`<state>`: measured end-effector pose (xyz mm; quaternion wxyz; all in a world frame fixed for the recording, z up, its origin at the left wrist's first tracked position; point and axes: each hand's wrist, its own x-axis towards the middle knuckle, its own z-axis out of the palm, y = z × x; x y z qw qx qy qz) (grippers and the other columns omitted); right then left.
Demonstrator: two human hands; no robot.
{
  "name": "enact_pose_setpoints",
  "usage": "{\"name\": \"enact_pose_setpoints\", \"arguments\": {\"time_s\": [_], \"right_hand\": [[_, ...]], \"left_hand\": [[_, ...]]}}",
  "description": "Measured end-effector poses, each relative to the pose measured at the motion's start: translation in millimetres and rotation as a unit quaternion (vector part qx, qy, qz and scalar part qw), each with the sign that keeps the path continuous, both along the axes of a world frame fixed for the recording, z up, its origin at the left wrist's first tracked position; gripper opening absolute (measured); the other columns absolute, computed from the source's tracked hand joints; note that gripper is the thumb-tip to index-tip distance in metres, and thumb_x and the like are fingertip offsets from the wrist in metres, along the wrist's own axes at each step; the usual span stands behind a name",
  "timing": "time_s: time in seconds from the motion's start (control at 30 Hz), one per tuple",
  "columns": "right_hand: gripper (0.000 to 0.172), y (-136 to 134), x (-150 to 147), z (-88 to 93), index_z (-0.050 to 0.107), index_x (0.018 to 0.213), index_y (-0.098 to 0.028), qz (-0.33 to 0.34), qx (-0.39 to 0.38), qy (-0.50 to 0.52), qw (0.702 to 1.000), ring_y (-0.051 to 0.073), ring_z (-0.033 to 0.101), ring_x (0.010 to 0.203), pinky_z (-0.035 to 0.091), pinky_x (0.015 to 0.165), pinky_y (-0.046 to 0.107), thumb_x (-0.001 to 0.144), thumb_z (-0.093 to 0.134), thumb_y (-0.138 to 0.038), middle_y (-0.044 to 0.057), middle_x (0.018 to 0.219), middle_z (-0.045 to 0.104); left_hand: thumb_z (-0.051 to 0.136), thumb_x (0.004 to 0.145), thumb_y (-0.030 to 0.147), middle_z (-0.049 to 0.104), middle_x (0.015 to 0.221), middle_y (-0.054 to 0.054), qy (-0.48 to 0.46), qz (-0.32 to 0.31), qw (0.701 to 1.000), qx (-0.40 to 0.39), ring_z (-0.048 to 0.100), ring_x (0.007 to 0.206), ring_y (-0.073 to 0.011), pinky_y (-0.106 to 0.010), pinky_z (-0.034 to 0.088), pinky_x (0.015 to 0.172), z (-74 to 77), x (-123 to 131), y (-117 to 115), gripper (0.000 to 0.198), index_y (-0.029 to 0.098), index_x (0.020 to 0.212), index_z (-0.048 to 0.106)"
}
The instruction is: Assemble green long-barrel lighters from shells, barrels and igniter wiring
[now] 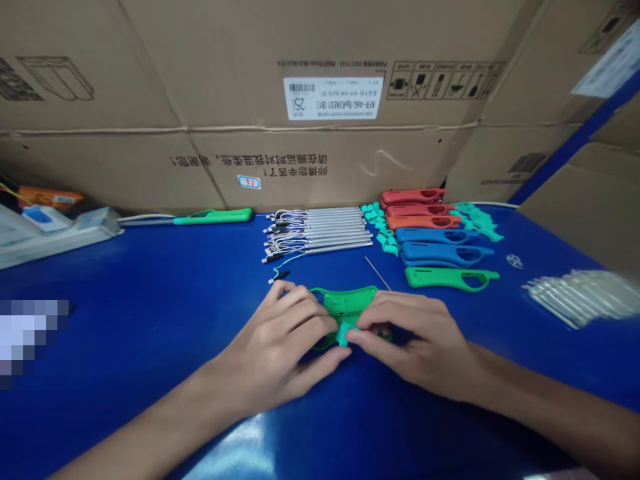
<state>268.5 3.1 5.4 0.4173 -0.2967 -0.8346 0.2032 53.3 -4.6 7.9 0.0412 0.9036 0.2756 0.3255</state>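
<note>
A green lighter casing, split into halves, lies on the blue table between my hands. My left hand is closed on the casing's left end, its fingers curled over the plastic and its thumb stretched beneath. My right hand pinches a small teal plastic piece between thumb and forefinger, against the near half of the casing. Both hands partly cover that near half. Just beyond my right fingers lies a thin metal rod.
Behind my hands is a row of silver tubes with wires. Teal pieces and red, blue and green casings lie to its right. Farther right are clear-bagged parts. A finished-looking green lighter and power strip sit left; cardboard stands behind.
</note>
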Motion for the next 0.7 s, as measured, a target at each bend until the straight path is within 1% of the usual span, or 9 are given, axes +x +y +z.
{"name": "enact_pose_setpoints", "arguments": {"time_s": [0.13, 0.17, 0.27, 0.4, 0.53, 0.63, 0.7], "right_hand": [[0.006, 0.1, 0.6, -0.5, 0.064, 0.085, -0.018, 0.027, -0.008, 0.011, 1.0, 0.011, 0.059, 0.068, 0.049, 0.063, 0.022, 0.084, 0.07, -0.016, 0.001, 0.074, 0.064], [0.007, 1.0, 1.0, -0.6, 0.064, 0.089, -0.018, 0.035, -0.008, 0.01, 0.999, 0.012, 0.06, 0.071, 0.051, 0.065, 0.023, 0.084, 0.068, -0.015, 0.002, 0.079, 0.065], [0.019, 3.3, 2.4, -1.0, 0.063, 0.099, -0.018, 0.043, -0.003, -0.004, 0.999, 0.014, 0.06, 0.079, 0.052, 0.07, 0.025, 0.083, 0.065, -0.009, 0.004, 0.089, 0.066], [0.021, 3.6, 3.8, -2.4, 0.062, 0.104, -0.019, 0.045, 0.0, -0.028, 0.999, 0.013, 0.058, 0.073, 0.051, 0.068, 0.025, 0.085, 0.064, -0.011, 0.001, 0.083, 0.066], [0.026, 3.1, 4.7, -4.8, 0.061, 0.112, -0.018, 0.052, 0.004, -0.047, 0.998, 0.014, 0.059, 0.076, 0.051, 0.07, 0.026, 0.086, 0.064, -0.014, 0.002, 0.085, 0.067], [0.022, 4.7, 4.4, -7.2, 0.063, 0.112, -0.019, 0.052, 0.019, -0.046, 0.997, 0.014, 0.059, 0.075, 0.051, 0.069, 0.026, 0.09, 0.06, -0.015, 0.002, 0.083, 0.067], [0.016, 6.6, 4.3, -8.6, 0.065, 0.107, -0.019, 0.05, 0.034, -0.04, 0.997, 0.014, 0.059, 0.072, 0.051, 0.067, 0.026, 0.092, 0.059, -0.016, 0.002, 0.08, 0.068]], "left_hand": [[0.065, 0.087, 0.012, 0.067, 0.08, -0.006, -0.008, 0.002, 1.0, -0.002, 0.057, 0.075, -0.0177, -0.039, 0.042, 0.076, -0.6, 1.3, -0.5, 0.004, 0.012, 0.091, 0.063], [0.065, 0.086, 0.01, 0.068, 0.081, -0.006, -0.014, 0.003, 1.0, -0.002, 0.057, 0.075, -0.0174, -0.039, 0.042, 0.076, -0.9, 1.1, 0.0, 0.006, 0.013, 0.092, 0.064], [0.065, 0.085, 0.008, 0.069, 0.083, -0.006, -0.039, 0.003, 0.999, -0.01, 0.059, 0.077, -0.0171, -0.039, 0.043, 0.077, -2.1, 0.5, 1.5, 0.01, 0.014, 0.094, 0.064], [0.065, 0.086, 0.007, 0.068, 0.084, -0.006, -0.054, -0.009, 0.998, -0.013, 0.059, 0.077, -0.0164, -0.037, 0.045, 0.077, -2.4, 0.7, 0.8, 0.012, 0.013, 0.096, 0.064], [0.064, 0.087, 0.01, 0.069, 0.084, -0.006, -0.039, -0.007, 0.999, 0.0, 0.061, 0.076, -0.0167, -0.037, 0.045, 0.077, -0.9, 0.5, -0.3, 0.009, 0.014, 0.095, 0.064], [0.062, 0.089, 0.013, 0.07, 0.084, -0.005, -0.024, 0.001, 1.0, 0.006, 0.062, 0.077, -0.0173, -0.037, 0.045, 0.076, -1.2, -0.8, 1.7, 0.006, 0.015, 0.094, 0.064], [0.061, 0.09, 0.014, 0.071, 0.085, -0.005, -0.017, 0.005, 1.0, 0.008, 0.062, 0.077, -0.0176, -0.037, 0.046, 0.077, -2.2, -1.9, 3.6, 0.006, 0.017, 0.095, 0.064]]}}
